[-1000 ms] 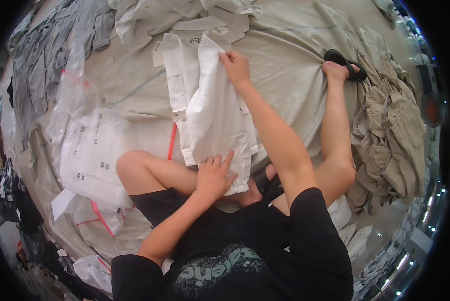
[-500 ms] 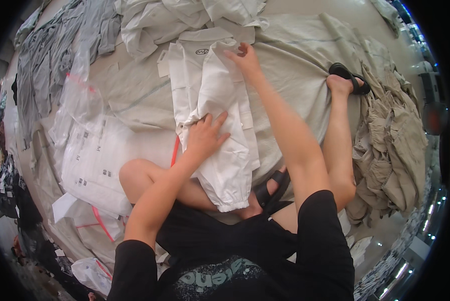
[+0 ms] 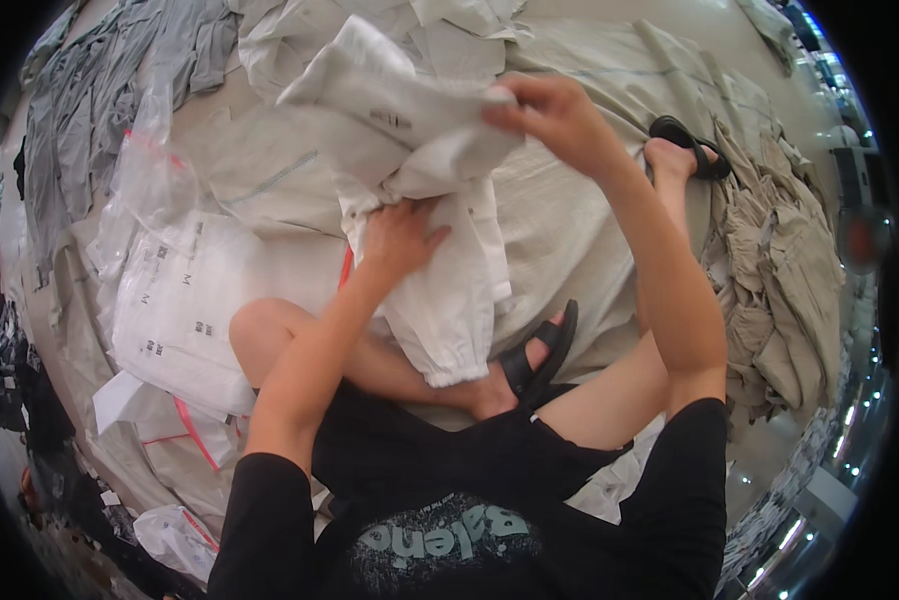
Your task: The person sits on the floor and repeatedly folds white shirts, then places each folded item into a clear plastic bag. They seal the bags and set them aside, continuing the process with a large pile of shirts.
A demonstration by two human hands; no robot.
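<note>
A white jacket (image 3: 439, 270) with an elastic sleeve cuff lies lengthwise in front of me, its upper part folding toward me. My right hand (image 3: 544, 110) is closed on the right side of this raised part, which is blurred by motion and shows a small dark print. At the fold line, my left hand (image 3: 399, 238) lies palm down on the jacket, thumb apart from the fingers. The raised cloth partly covers its fingertips.
Beige sheeting (image 3: 589, 210) spreads under the jacket. Clear plastic bags (image 3: 184, 310) are stacked at left. Grey garments (image 3: 109, 120) lie far left, white garments (image 3: 449, 40) at the far edge, and khaki garments (image 3: 779, 280) at right. My bent legs and black sandals (image 3: 539, 350) are close by.
My right hand has gripped the jacket's far end and raised it toward me, folding it over. The left hand has slid slightly farther away, up to the fold. My right foot's position is nearly unchanged.
</note>
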